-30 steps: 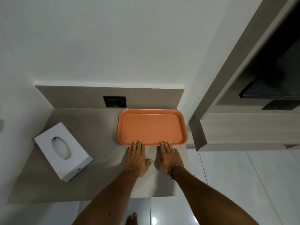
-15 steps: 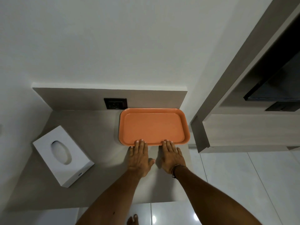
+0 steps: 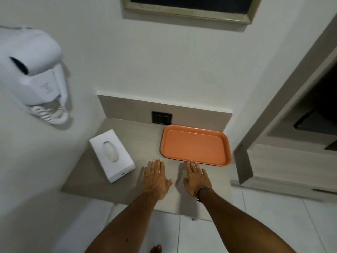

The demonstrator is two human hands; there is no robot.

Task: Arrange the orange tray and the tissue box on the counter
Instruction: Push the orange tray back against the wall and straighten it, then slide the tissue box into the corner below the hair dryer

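An empty orange tray [image 3: 195, 145] lies flat at the back right of the beige counter [image 3: 145, 139], close to the backsplash. A white tissue box [image 3: 111, 157] with an oval slot lies at an angle on the counter's left side. My left hand [image 3: 156, 178] rests flat on the counter, fingers spread, in front of the tray's left corner and apart from it. My right hand [image 3: 196, 177] lies flat too, its fingertips touching the tray's front rim. Neither hand holds anything.
A black wall socket [image 3: 161, 118] sits in the backsplash behind the tray. A white wall-mounted hair dryer [image 3: 39, 73] with a coiled cord hangs on the left wall. A wooden cabinet [image 3: 284, 157] stands right of the counter. White floor tiles lie below.
My left hand has slid left and off the tray's rim; the right hand still touches it. The view has swung up and left, bringing the hair dryer into sight.
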